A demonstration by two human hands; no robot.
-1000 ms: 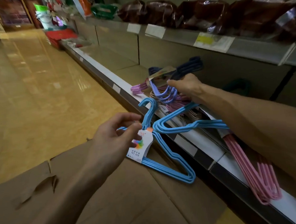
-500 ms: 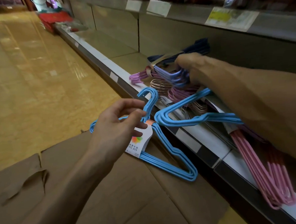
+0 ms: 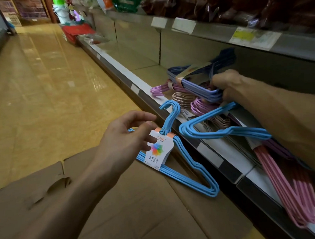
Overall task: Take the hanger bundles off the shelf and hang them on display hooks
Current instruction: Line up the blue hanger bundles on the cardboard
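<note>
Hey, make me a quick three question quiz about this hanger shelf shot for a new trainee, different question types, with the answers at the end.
1. True or false: the left hand holds a pink hanger bundle.
2. Multiple choice: the right hand grips which bundle? A) periwinkle hanger bundle B) pink hanger bundle C) rose-gold hanger bundle
3. Fill in: the light blue hanger bundle at the left hand hangs in front of a flattened ____.

Key
1. False: its fingers pinch the light blue bundle near the paper label.
2. A
3. cardboard box
</note>
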